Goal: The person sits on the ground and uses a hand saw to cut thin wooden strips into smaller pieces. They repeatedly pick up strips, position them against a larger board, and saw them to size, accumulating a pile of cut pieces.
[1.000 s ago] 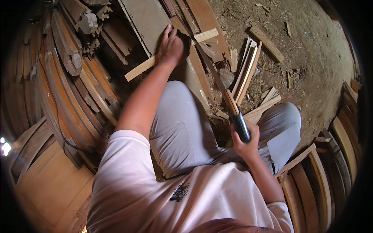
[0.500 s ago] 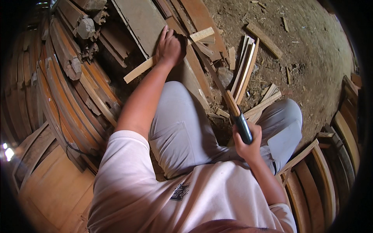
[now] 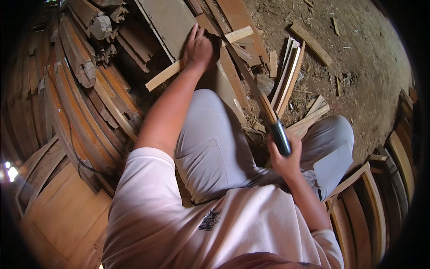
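My left hand (image 3: 199,50) presses a pale wooden strip (image 3: 165,76) onto a board (image 3: 230,87), its fingers curled round the strip and one finger stretched forward. The strip lies crosswise, and its far end juts past the hand to the right. My right hand (image 3: 286,154) is closed round the dark handle of a handsaw (image 3: 256,92). Its long narrow blade slants up and left and meets the strip just right of my left hand. Whether the teeth have cut into the wood is too small to tell.
Stacked weathered planks (image 3: 83,116) fill the left side. Thin pale strips (image 3: 289,74) lie bundled right of the blade, with offcuts (image 3: 313,114) near my right knee. A loose wood piece (image 3: 311,45) rests on the dirt floor (image 3: 371,76). More timber (image 3: 358,210) stands at lower right.
My right hand has pushed the handsaw slightly forward, away from my body. My left hand stays on the strip. The whole view has shifted a little.
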The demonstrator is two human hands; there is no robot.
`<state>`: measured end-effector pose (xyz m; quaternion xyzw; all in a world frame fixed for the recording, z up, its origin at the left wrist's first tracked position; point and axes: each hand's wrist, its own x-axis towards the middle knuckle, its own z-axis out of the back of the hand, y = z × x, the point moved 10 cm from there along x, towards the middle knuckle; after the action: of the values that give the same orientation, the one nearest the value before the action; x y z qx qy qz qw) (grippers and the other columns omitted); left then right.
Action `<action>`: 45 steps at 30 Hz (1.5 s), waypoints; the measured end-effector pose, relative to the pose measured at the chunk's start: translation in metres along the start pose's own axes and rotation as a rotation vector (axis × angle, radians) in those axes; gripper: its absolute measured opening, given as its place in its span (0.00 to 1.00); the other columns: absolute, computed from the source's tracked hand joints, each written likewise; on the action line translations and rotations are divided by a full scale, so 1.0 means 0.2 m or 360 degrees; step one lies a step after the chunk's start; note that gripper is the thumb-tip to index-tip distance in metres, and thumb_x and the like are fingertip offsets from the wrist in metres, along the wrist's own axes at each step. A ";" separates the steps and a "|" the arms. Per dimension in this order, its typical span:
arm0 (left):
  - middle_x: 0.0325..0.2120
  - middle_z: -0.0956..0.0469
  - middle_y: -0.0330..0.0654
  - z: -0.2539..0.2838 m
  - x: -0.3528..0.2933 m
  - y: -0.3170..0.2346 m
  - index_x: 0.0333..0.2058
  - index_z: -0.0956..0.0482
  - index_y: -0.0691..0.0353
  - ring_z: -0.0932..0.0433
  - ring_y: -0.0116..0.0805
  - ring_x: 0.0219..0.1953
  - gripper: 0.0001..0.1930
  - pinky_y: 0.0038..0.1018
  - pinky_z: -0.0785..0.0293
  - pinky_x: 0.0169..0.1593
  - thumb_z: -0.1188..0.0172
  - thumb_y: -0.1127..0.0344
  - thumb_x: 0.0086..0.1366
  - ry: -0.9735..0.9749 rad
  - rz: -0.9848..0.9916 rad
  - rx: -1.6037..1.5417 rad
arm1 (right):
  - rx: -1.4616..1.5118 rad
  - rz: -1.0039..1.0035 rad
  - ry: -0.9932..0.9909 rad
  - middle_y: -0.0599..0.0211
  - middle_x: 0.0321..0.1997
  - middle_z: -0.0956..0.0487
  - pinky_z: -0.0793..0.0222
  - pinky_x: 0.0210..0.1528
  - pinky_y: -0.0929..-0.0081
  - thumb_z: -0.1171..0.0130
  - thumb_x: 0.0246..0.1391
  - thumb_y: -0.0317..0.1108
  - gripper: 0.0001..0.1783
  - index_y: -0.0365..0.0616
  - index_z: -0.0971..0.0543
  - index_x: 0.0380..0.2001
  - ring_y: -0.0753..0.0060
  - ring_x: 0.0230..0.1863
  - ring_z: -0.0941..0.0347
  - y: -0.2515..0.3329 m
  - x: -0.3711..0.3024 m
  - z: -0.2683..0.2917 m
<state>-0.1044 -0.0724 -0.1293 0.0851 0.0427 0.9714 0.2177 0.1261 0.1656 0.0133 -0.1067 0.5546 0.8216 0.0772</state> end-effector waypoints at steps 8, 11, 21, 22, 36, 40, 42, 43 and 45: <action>0.36 0.15 0.53 0.03 0.00 0.00 0.28 0.13 0.63 0.27 0.45 0.61 0.10 0.40 0.54 0.78 0.41 0.65 0.55 0.0085 0.0018 -0.0030 | 0.0066 -0.0060 0.0120 0.65 0.20 0.24 0.30 0.31 0.75 0.39 0.46 0.25 0.03 0.37 0.22 0.27 0.73 0.23 0.26 -0.04 -0.08 0.03; 0.33 0.15 0.53 0.06 0.02 -0.01 0.27 0.13 0.63 0.25 0.45 0.59 0.10 0.40 0.53 0.77 0.43 0.68 0.56 0.0060 0.0018 -0.0079 | 0.0040 -0.0126 0.0134 0.64 0.20 0.24 0.30 0.31 0.74 0.39 0.46 0.26 0.03 0.38 0.22 0.26 0.73 0.22 0.26 -0.01 -0.09 0.08; 0.35 0.15 0.54 0.09 0.02 -0.04 0.22 0.15 0.64 0.26 0.48 0.61 0.10 0.37 0.48 0.76 0.45 0.71 0.56 0.0083 0.0000 -0.0034 | 0.0070 -0.0096 0.0123 0.66 0.19 0.25 0.31 0.30 0.74 0.38 0.46 0.28 0.05 0.39 0.22 0.26 0.71 0.21 0.26 -0.07 -0.09 0.04; 0.35 0.15 0.54 0.09 0.02 -0.04 0.22 0.15 0.64 0.27 0.49 0.61 0.10 0.37 0.48 0.76 0.45 0.71 0.55 0.0051 -0.0010 -0.0015 | 0.0086 -0.0110 0.0125 0.65 0.19 0.25 0.31 0.30 0.74 0.38 0.46 0.28 0.05 0.39 0.22 0.26 0.71 0.21 0.26 -0.05 -0.13 0.08; 0.34 0.17 0.54 0.07 0.03 -0.02 0.31 0.16 0.62 0.23 0.56 0.53 0.09 0.43 0.45 0.74 0.44 0.67 0.58 0.0038 -0.0018 -0.0134 | 0.0054 -0.0092 0.0132 0.63 0.19 0.24 0.29 0.30 0.74 0.40 0.42 0.26 0.03 0.38 0.21 0.25 0.70 0.21 0.24 0.02 -0.16 0.09; 0.30 0.16 0.53 0.21 0.03 -0.08 0.27 0.14 0.60 0.21 0.51 0.48 0.10 0.40 0.47 0.75 0.44 0.66 0.61 -0.0178 -0.0041 -0.0296 | 0.0016 -0.0084 0.0045 0.62 0.19 0.24 0.30 0.30 0.73 0.39 0.45 0.26 0.03 0.38 0.21 0.26 0.70 0.21 0.26 0.01 0.09 -0.02; 0.30 0.16 0.53 0.24 0.04 -0.07 0.27 0.14 0.59 0.21 0.52 0.46 0.10 0.41 0.46 0.74 0.44 0.66 0.62 -0.0248 -0.0063 -0.0362 | 0.0125 -0.0099 0.0024 0.61 0.20 0.24 0.30 0.30 0.73 0.39 0.46 0.26 0.03 0.38 0.21 0.26 0.71 0.21 0.28 -0.03 0.18 -0.07; 0.30 0.17 0.53 0.28 0.03 -0.07 0.27 0.14 0.60 0.22 0.51 0.48 0.11 0.43 0.46 0.74 0.44 0.66 0.62 -0.0308 -0.0026 -0.0432 | 0.0185 -0.0105 0.0015 0.61 0.20 0.24 0.30 0.30 0.73 0.39 0.46 0.26 0.03 0.38 0.22 0.26 0.71 0.21 0.28 -0.04 0.20 -0.08; 0.30 0.17 0.53 0.27 0.03 -0.07 0.26 0.15 0.62 0.22 0.51 0.49 0.11 0.43 0.46 0.74 0.45 0.66 0.62 -0.0267 -0.0004 -0.0395 | 0.0084 -0.0068 0.0037 0.62 0.19 0.24 0.30 0.30 0.73 0.39 0.46 0.26 0.03 0.38 0.22 0.26 0.71 0.21 0.28 -0.02 0.08 -0.03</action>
<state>-0.0939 -0.0548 -0.0772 0.1382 -0.0959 0.9584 0.2304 0.1120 0.1605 0.0039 -0.1260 0.5746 0.8036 0.0910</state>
